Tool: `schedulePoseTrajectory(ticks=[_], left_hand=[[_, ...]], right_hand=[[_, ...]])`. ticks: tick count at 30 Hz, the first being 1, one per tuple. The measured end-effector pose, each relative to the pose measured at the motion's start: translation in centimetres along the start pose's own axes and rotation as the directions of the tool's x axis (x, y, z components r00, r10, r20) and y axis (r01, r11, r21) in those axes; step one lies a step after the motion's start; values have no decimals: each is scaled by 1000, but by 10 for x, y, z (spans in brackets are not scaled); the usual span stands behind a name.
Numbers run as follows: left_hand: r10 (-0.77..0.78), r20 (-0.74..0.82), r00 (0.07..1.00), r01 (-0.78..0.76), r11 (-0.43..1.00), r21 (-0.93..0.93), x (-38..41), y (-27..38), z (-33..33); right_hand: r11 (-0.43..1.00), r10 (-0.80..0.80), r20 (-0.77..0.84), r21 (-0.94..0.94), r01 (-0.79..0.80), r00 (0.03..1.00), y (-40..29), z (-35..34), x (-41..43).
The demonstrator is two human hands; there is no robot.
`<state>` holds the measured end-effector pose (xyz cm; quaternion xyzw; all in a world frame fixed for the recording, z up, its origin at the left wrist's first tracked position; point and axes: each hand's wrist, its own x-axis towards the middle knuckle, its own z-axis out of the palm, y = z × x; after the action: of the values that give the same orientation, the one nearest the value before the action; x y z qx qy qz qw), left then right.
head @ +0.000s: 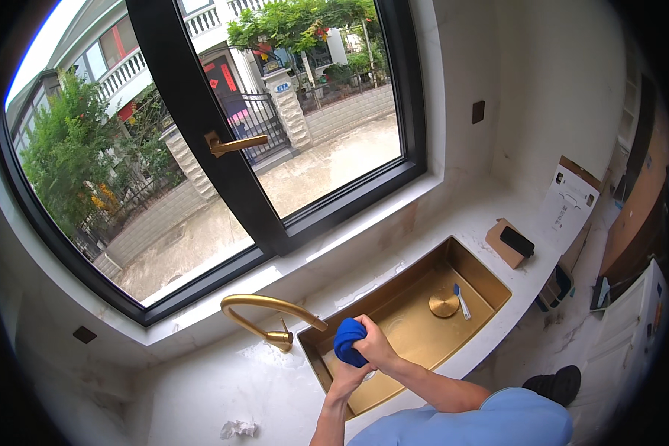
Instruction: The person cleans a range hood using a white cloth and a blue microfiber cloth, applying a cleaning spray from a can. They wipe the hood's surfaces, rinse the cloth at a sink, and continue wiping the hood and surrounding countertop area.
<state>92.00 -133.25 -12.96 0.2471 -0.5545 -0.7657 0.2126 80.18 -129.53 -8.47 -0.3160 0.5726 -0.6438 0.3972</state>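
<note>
Bunched and twisted, a blue cloth [349, 341] is held over the left end of a gold-coloured sink [418, 357]. My right hand [374, 341] grips it from the right side. Below it, my left hand [348, 374] closes around its lower end, close to my right wrist. The spout of a gold gooseneck faucet [267, 299] ends just left of the cloth. In the sink's right part lie a round gold drain cover [444, 305] and a small brush [463, 304] with blue bristles and a white handle.
Water wets the marble-look counter [200, 384] around the faucet and behind the sink. A crumpled tissue [238, 428] lies at the front left. Right of the sink are a black phone [517, 241] on brown cardboard [499, 245] and a printed white box [570, 206]. A black-framed window [281, 234] stands behind.
</note>
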Motion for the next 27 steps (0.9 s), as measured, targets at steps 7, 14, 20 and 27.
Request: schedulePoseTrajectory(ticks=[7, 14, 20, 27], left_hand=[[-174, 109, 979, 205, 817, -539, -4, 7, 2], [65, 594, 802, 578, 166, -799, -6, -19, 32], [-355, 143, 924, 378, 904, -199, 8, -44, 1], [49, -274, 960, 185, 625, 758, 48, -132, -23]], right_hand=[[957, 149, 484, 148, -249, 862, 19, -56, 18], [310, -149, 691, 712, -630, 707, 66, -27, 23], [991, 55, 692, 48, -122, 720, 45, -34, 51], [781, -301, 3, -573, 248, 954, 135, -15, 32]])
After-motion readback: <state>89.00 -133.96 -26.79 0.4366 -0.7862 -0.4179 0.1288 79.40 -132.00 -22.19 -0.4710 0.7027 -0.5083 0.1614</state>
